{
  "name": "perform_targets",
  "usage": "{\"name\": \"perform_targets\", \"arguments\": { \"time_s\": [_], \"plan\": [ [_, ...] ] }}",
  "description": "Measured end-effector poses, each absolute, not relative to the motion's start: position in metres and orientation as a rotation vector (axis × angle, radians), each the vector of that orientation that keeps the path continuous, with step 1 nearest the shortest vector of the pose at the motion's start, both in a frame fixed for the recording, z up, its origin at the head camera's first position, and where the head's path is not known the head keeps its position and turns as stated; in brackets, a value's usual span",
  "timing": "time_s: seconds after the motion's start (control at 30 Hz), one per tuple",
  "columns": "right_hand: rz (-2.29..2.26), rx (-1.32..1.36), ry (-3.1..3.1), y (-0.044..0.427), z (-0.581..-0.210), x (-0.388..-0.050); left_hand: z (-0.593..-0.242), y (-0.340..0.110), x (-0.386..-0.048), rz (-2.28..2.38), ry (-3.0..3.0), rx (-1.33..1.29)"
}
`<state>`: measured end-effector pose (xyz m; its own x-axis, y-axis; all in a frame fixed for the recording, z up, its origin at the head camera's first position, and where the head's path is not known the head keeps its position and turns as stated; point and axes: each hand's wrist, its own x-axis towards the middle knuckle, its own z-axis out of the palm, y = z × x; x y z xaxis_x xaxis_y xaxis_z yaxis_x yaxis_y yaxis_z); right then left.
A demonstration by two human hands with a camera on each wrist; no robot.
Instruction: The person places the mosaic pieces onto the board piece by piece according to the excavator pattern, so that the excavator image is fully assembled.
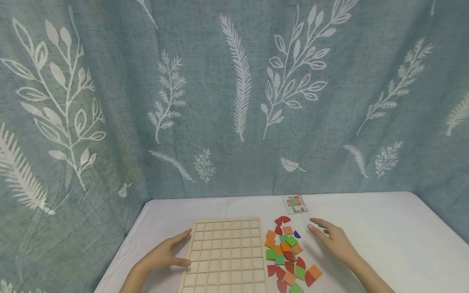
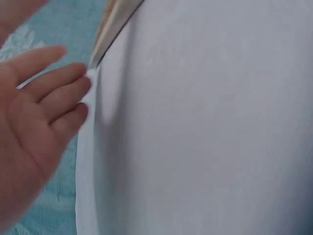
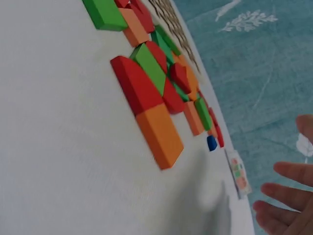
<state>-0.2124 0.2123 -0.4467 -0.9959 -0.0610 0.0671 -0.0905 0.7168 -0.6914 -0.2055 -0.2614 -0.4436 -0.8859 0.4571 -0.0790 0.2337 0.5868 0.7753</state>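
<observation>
A pale wooden grid board [image 1: 225,256] lies flat on the white table. My left hand [image 1: 161,254] is at its left edge, thumb and fingers spread; whether they touch the edge I cannot tell. In the left wrist view the left hand [image 2: 44,107] has relaxed fingers near the board's corner [image 2: 115,29]. Right of the board lie loose blocks: orange squares [image 1: 314,272], green squares [image 1: 299,272], red quarter-rounds [image 1: 281,285] and a small blue piece [image 1: 297,234]. My right hand [image 1: 335,244] hovers right of them, holding nothing; the right wrist view shows its fingers [image 3: 288,196] apart.
A small patterned card [image 1: 294,204] lies behind the blocks, towards the table's back edge. A blue-green curtain [image 1: 212,101] with white leaf prints hangs behind and to the left of the white table [image 1: 395,232].
</observation>
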Motion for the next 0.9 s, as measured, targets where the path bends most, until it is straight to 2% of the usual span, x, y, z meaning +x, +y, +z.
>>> {"name": "perform_targets", "arguments": {
  "time_s": [0.4,0.7,0.9],
  "plan": [
    [1.287,0.125,-2.84,0.211,-0.457,-0.227,-0.455,-0.277,-0.195,1.266,2.351,0.677],
    [1.329,0.225,-2.797,0.204,-0.455,-0.242,-0.453,-0.276,-0.202,1.109,2.489,0.709],
    [1.191,0.35,-2.833,0.192,-0.454,-0.246,-0.448,-0.274,-0.204,1.046,2.506,0.723]
  ]
}}
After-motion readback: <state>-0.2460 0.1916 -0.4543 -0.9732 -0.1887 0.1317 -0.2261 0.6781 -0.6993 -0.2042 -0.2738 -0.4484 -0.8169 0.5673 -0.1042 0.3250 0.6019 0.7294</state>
